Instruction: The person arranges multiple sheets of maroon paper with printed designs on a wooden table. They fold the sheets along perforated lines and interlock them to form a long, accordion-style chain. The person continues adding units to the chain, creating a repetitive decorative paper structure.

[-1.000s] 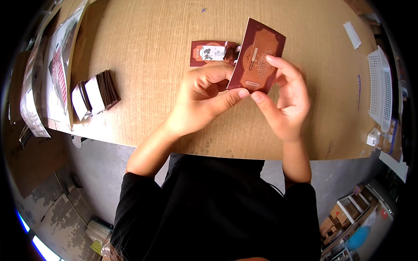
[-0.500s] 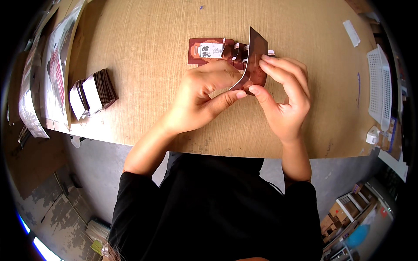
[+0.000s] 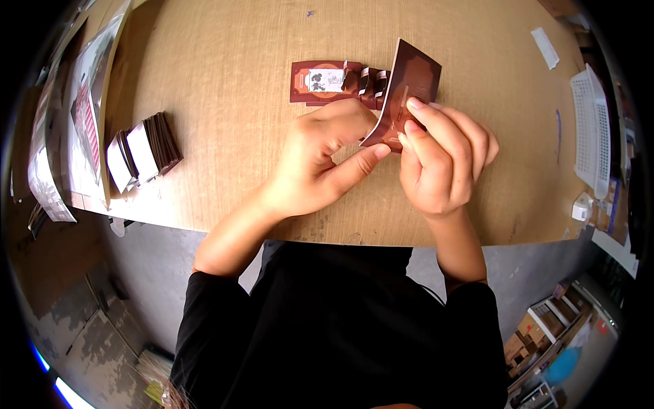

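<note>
A dark red-brown printed card [image 3: 414,75] with a pale edge stands tilted above the table, and its lower part looks bent or folded. My left hand [image 3: 320,153] pinches its lower left corner between thumb and curled fingers. Against the card's right face press the fingertips of my right hand [image 3: 446,153], with the other fingers curled; its thumb is mostly hidden. Behind the card and my left hand, a row of similar red-brown cards [image 3: 300,83] lies overlapping on the table, the leftmost bearing a white label with a dark drawing. The card covers the row's right end.
Left on the wooden table [image 3: 231,136] stands a stack of dark-edged cards [image 3: 158,144] with white faces. Plastic-wrapped sheets [image 3: 82,116] line the left edge. Toward the right are a white perforated basket [image 3: 591,133], a white strip [image 3: 545,48] and a small white box [image 3: 582,206].
The card has tipped to the right and shows more of its face. My right thumb has drawn in from the card's lower edge, and the right fingers have curled closer together.
</note>
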Motion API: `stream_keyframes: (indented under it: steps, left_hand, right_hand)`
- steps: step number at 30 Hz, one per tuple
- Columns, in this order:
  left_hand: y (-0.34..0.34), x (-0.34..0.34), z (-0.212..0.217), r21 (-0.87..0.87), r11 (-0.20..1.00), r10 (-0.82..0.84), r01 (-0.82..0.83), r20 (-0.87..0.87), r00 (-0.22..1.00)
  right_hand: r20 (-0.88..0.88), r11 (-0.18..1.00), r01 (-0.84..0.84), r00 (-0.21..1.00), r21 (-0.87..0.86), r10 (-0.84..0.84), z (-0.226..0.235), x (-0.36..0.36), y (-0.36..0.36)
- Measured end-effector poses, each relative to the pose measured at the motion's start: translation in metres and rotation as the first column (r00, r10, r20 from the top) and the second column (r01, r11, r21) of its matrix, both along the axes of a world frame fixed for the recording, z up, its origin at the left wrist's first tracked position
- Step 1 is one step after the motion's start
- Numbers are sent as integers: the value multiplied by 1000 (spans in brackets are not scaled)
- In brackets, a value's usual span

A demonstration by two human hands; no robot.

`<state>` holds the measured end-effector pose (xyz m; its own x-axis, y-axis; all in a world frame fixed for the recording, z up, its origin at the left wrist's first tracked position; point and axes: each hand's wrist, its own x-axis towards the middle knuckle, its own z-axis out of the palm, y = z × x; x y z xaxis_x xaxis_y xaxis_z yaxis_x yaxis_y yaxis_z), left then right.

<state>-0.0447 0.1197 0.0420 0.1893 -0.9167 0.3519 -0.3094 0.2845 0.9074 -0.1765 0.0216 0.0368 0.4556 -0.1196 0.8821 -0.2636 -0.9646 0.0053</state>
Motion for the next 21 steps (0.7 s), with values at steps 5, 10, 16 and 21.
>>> stream_keyframes:
  steps: [5, 10, 16, 21]
  left_hand:
    - [1, -1, -8, 9, 997, 78, -78, 5, 997]
    - [3, 2, -5, 42, 998, 50, -51, 19, 999]
    - [0, 5, -3, 12, 1000, 7, -8, 53, 999]
    - [0, 0, -7, 32, 999, 16, -17, 18, 1000]
  right_hand:
    - [23, 998, -18, 1000, 61, 16, -1, 1, -3]
    - [-25, 944, -160, 984, 288, 174, 4, 1, 2]
    - [-18, 918, -190, 978, 348, 210, -3, 2, -4]
    - [-115, 985, -82, 988, 149, 100, -1, 3, 1]
